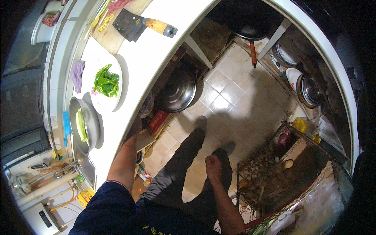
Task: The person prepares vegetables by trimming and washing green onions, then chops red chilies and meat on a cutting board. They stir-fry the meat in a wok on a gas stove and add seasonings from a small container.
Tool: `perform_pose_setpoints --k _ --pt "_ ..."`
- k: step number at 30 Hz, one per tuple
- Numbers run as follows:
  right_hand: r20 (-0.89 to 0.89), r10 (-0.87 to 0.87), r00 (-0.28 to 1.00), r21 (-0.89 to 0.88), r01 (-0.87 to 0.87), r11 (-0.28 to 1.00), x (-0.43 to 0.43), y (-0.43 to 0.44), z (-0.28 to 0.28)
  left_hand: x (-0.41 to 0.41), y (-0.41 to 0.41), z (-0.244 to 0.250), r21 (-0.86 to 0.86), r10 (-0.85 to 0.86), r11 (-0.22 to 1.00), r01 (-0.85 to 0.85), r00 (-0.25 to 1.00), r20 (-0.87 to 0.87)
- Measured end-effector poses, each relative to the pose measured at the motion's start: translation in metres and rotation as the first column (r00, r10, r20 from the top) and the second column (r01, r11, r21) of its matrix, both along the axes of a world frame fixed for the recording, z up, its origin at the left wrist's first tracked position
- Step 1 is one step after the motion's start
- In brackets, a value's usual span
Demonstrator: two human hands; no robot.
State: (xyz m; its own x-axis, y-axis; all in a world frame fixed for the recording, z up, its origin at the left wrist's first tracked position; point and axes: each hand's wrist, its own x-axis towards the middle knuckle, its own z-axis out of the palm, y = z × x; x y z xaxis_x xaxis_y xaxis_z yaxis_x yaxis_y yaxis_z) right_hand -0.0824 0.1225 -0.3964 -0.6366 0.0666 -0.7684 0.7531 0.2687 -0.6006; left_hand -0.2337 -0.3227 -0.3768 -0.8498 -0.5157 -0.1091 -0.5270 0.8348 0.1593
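Observation:
My left hand (133, 127) reaches beneath the edge of the white counter (141, 70), in deep shade; its fingers and anything in them are hidden. Near it, under the counter, are a round metal pan or lid (177, 89) and a red box (158, 121). My right hand (213, 168) hangs in front of my right leg with curled fingers, and no object shows in it. On the counter, a white plate (98, 104) holds cut green peppers (107, 82). A metal bowl (92, 126) beside it holds a pale green vegetable piece (81, 126).
A cleaver (129, 25) with a wooden handle rests partly on a cutting board (110, 44). A purple cloth (78, 76) lies near the plate. A wok (249, 29), stacked dishes (312, 91) and a mesh-sided crate (293, 188) stand around the tiled floor (223, 94).

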Motion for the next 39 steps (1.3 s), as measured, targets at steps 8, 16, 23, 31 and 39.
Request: perform_pose_setpoints --k 8,16,23,31,39 --pt "-0.036 0.033 0.999 -0.005 -0.034 0.999 -0.009 -0.003 0.045 0.049 -0.018 -0.024 0.121 -0.091 0.992 0.033 0.854 0.512" --pt "-0.212 -0.285 0.935 -0.252 0.23 0.94 -0.063 0.02 0.145 -0.015 0.258 0.203 0.989 -0.118 0.013 -0.145 0.982 0.146" --pt "-0.202 -0.369 0.907 -0.461 0.244 0.853 -0.155 0.04 0.334 -0.039 0.292 0.324 0.946 -0.173 -0.295 -0.136 0.981 0.087" --pt "-0.387 -0.153 0.909 -0.274 0.045 0.961 -0.221 0.009 0.468 -0.099 0.26 0.434 0.973 -0.369 -0.226 0.042 0.921 -0.126" --pt "-0.305 -0.111 0.946 -0.342 0.0 0.94 -0.27 -0.003 0.471 -0.141 0.246 0.458 0.978 -0.341 -0.125 0.166 0.919 -0.199"
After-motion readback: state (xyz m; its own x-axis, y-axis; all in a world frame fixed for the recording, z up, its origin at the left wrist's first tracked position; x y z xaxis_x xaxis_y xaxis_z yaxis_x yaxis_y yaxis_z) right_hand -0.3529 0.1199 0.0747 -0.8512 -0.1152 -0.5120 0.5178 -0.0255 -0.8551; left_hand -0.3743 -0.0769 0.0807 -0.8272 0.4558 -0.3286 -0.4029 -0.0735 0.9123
